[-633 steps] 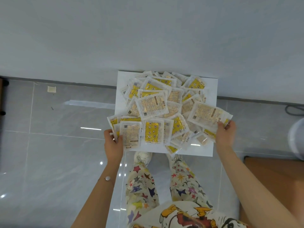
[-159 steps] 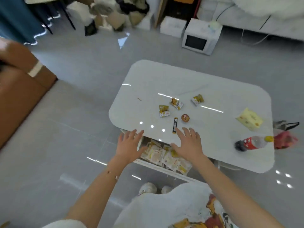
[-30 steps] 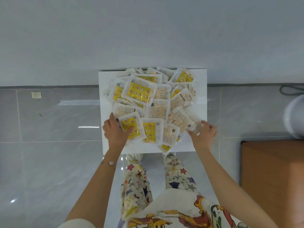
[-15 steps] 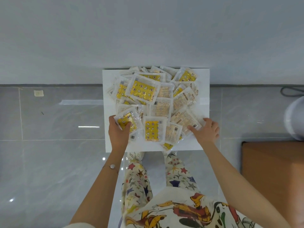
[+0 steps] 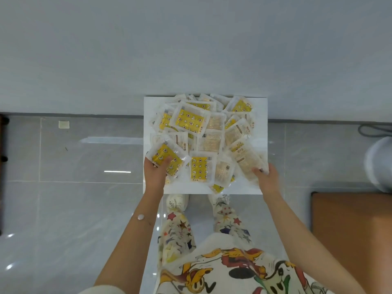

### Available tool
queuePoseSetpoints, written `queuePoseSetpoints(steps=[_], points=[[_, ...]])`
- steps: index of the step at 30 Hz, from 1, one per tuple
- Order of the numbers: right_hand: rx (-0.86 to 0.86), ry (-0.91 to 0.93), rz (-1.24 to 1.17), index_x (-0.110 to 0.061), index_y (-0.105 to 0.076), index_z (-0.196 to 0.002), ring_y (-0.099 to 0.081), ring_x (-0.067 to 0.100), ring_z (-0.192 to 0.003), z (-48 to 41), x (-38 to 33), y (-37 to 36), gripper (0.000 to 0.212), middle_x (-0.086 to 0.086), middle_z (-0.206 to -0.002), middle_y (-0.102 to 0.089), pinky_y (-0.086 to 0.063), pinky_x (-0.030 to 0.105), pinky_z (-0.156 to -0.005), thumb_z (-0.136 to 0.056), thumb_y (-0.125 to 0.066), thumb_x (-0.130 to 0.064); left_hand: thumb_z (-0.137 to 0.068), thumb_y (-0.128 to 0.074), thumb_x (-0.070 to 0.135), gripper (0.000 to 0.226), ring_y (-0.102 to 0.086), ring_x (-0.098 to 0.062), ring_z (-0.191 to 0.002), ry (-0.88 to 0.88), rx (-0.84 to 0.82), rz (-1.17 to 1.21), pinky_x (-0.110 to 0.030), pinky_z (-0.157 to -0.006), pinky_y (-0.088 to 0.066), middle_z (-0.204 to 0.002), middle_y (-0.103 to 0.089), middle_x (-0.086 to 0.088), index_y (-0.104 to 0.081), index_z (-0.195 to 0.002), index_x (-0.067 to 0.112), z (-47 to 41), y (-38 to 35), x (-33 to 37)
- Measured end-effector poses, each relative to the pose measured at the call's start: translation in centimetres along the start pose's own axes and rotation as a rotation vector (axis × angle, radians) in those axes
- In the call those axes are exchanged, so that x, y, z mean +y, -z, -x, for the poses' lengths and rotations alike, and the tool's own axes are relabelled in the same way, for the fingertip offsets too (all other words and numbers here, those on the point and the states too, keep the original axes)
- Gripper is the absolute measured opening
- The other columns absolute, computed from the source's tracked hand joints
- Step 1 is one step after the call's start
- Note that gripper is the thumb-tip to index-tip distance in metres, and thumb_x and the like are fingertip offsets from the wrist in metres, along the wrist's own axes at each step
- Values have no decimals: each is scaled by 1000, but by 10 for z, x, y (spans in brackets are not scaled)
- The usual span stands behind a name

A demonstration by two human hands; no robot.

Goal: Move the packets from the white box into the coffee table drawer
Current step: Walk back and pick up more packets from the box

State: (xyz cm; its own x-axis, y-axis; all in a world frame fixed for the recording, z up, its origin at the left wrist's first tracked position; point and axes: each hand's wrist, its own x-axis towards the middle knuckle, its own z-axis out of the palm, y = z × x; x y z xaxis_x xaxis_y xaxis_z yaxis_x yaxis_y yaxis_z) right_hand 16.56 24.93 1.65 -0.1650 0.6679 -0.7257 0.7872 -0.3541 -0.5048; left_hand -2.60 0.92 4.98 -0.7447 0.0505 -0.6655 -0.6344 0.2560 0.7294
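The white box (image 5: 259, 115) lies on the floor against the wall, heaped with several clear packets with yellow star prints (image 5: 192, 120). My left hand (image 5: 154, 174) grips a yellow packet (image 5: 167, 157) at the box's near left, thumb on top. My right hand (image 5: 266, 179) holds a pale packet (image 5: 247, 161) by its near end at the box's near right. The coffee table drawer is out of view.
Grey tiled floor (image 5: 74, 198) surrounds the box, and my feet stand just below its near edge. A brown mat (image 5: 350, 230) lies at the right, a white rounded object (image 5: 379, 164) at the far right edge, and a dark cable (image 5: 373, 130) near the wall.
Both hands have closed on packets and lifted them a little. The left packet now tilts up off the heap; the right hand slid out to the box's right edge.
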Motion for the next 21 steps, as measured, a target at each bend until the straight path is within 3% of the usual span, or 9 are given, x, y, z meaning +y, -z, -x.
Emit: queuePoseSetpoints(steps=[4, 6, 8, 10, 12, 16, 19, 21], points=[[-64, 129, 46, -15, -59, -104, -62, 27, -89, 28, -29, 19, 18, 8, -99, -65, -47, 31, -71, -88, -61, -8, -85, -66, 3, 32, -67, -25, -96, 43, -80, 50, -46, -78, -56, -103, -68, -4, -58, -109, 23, 30, 8, 28], [-95, 169, 48, -19, -57, -105, -61, 25, -89, 46, -48, 29, 19, 7, -100, -64, -46, 31, -70, -88, -60, -9, -85, -66, 1, 31, -67, -28, -98, 71, -108, 57, -49, -80, -56, -104, -69, -6, -60, -105, 24, 50, 14, 44], [-138, 191, 35, -21, -54, -106, -60, 20, -90, 66, -64, 37, 21, 3, -102, -63, -48, 29, -68, -89, -59, -10, -85, -65, 0, 30, -67, -29, -98, 75, -123, 69, -46, -77, -57, -104, -69, -7, -60, -105, 23, 72, 22, 59], [-188, 187, 20, -21, -57, -111, -63, 21, -96, 79, -70, 43, 24, 2, -108, -66, -54, 39, -78, -88, -62, -15, -85, -65, 0, 30, -67, -29, -97, 59, -119, 92, -42, -72, -57, -105, -69, -8, -59, -106, 21, 95, 31, 70], [-256, 150, -27, -24, -59, -115, -64, 23, -100, 91, -78, 46, 30, 3, -112, -67, -54, 47, -87, -86, -65, -19, -85, -65, -1, 30, -68, -29, -95, 55, -90, 134, -41, -71, -57, -105, -69, -10, -59, -107, 18, 118, 43, 79], [-399, 167, -78, -20, -59, -116, -64, 27, -102, 140, -111, 44, 31, 5, -110, -68, -52, 46, -89, -87, -66, -14, -85, -66, 0, 36, -68, -34, -97, 43, -38, 218, -45, -74, -58, -109, -69, -16, -57, -119, 7, 158, 75, 85], [-536, 238, -52, -20, -61, -120, -65, 30, -105, 177, -139, 35, 46, 6, -113, -70, -51, 52, -94, -75, -70, -22, -86, -66, 3, 32, -69, -30, -96, 17, 30, 298, -45, -76, -58, -108, -70, -12, -58, -116, 11, 187, 103, 94], [-629, 260, -27, -18, -61, -122, -66, 30, -106, 203, -156, 22, 43, 8, -114, -70, -51, 52, -94, -80, -70, -16, -87, -65, 4, 25, -69, -28, -93, 8, 91, 339, -42, -74, -58, -104, -71, -9, -60, -108, 17, 205, 123, 99]])
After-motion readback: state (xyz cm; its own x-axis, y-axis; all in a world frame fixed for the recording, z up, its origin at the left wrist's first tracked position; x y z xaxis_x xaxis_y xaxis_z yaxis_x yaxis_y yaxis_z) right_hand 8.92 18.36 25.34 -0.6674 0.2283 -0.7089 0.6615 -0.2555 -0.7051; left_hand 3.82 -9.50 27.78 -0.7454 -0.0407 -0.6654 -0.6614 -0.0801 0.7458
